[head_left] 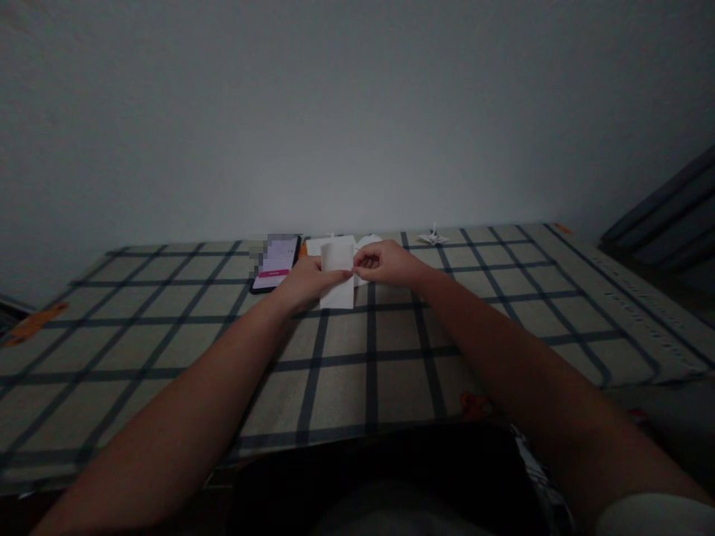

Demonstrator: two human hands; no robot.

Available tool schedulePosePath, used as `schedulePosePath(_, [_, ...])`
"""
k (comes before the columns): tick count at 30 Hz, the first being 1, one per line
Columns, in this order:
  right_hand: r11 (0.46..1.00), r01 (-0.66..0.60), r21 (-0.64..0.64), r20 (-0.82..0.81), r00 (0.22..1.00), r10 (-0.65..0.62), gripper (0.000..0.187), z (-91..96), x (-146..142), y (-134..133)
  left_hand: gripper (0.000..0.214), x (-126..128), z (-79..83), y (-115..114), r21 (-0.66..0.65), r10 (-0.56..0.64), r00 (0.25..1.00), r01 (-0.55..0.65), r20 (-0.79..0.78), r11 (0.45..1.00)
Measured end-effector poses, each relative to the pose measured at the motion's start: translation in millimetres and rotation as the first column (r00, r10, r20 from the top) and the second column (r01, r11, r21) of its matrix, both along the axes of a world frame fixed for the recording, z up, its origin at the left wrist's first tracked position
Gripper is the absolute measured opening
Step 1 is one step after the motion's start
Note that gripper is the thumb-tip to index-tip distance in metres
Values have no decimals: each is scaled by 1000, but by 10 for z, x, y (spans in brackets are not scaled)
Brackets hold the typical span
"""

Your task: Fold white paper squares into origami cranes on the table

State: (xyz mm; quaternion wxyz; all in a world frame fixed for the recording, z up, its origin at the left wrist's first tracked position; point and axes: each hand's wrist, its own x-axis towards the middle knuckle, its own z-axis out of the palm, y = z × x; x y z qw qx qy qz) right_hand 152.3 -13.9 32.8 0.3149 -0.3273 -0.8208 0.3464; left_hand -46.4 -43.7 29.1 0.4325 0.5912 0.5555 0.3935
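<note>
A strip of white paper [338, 296], partly folded over, is held up between my two hands above the checked cloth. My left hand [309, 280] grips its left side, with the thumb lying across the front of the sheet. At the right edge, the fingertips of my right hand [385, 263] pinch the paper, the other fingers curled in. More white paper [317, 246] lies on the cloth just behind the hands, partly hidden by them. A phone [278, 262] with a lit screen lies to the left of my left hand.
The table is covered by a checked cloth [340, 387] and stands against a pale wall [357, 119]. A small folded white paper piece [433, 237] sits at the back right. Dark slatted furniture [670, 216] stands beyond the right end.
</note>
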Motion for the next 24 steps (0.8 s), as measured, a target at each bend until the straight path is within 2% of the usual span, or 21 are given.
schedulePosePath(4, [1000, 2, 31, 56, 998, -4, 12, 36, 6, -17, 27, 18, -13, -12, -22, 1, 1000, -1, 29, 1000])
schedulePosePath(7, [998, 49, 36, 51, 997, -51, 13, 36, 6, -11, 33, 8, -73, 23, 14, -52, 994, 51, 98, 999])
schedulePosePath(11, [997, 71, 26, 47, 996, -72, 16, 8, 6, 14, 38, -17, -118, 58, 73, -49, 999, 50, -23, 996])
schedulePosePath(14, [996, 76, 53, 83, 993, -80, 13, 6, -2, 12, 40, -20, -84, 35, 93, -54, 994, 63, -94, 994])
schedulePosePath(20, [985, 31, 167, 166, 984, -59, 11, 90, -14, -53, 37, -32, 35, -32, 1, -74, 957, 77, -282, 997])
schedulePosePath(24, [982, 53, 183, 145, 986, -81, 10, 111, 14, -30, 30, -41, 66, -38, -37, -115, 941, 109, -317, 993])
